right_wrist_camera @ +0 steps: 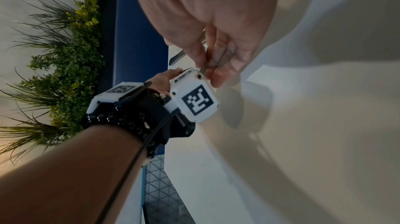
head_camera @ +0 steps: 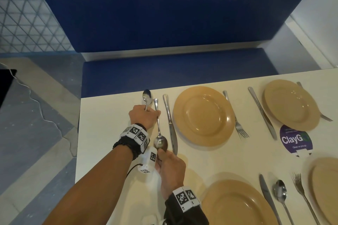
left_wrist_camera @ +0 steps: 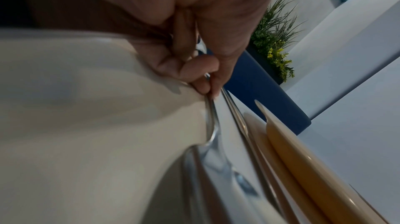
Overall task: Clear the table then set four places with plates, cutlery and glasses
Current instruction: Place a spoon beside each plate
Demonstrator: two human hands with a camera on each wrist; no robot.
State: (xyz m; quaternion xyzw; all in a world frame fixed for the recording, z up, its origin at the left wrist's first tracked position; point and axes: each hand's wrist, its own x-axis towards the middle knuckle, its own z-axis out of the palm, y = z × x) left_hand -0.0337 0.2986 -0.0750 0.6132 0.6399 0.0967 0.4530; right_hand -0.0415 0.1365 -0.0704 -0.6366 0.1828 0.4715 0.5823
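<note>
My left hand point(head_camera: 144, 118) grips the handle of one spoon point(head_camera: 147, 96), whose bowl points at the table's far edge. A second spoon point(head_camera: 158, 126) lies beside it on the cream table point(head_camera: 102, 133), bowl toward me. In the left wrist view my left fingertips point(left_wrist_camera: 213, 89) pinch that second spoon point(left_wrist_camera: 213, 130) at its handle. My right hand point(head_camera: 169, 164) pinches its bowl; in the right wrist view its fingers point(right_wrist_camera: 213, 73) close on thin metal. Right of the spoons lie a knife point(head_camera: 170, 124), a tan plate point(head_camera: 204, 115) and a fork point(head_camera: 237, 120).
Three more tan plates point(head_camera: 290, 104) point(head_camera: 236, 204) point(head_camera: 327, 188) sit right and near, with a knife point(head_camera: 261, 111), a knife point(head_camera: 267, 197), a spoon point(head_camera: 280, 195) and a fork point(head_camera: 301, 193) between them. A purple sticker point(head_camera: 294, 139) marks the table. A blue bench point(head_camera: 164, 73) runs behind.
</note>
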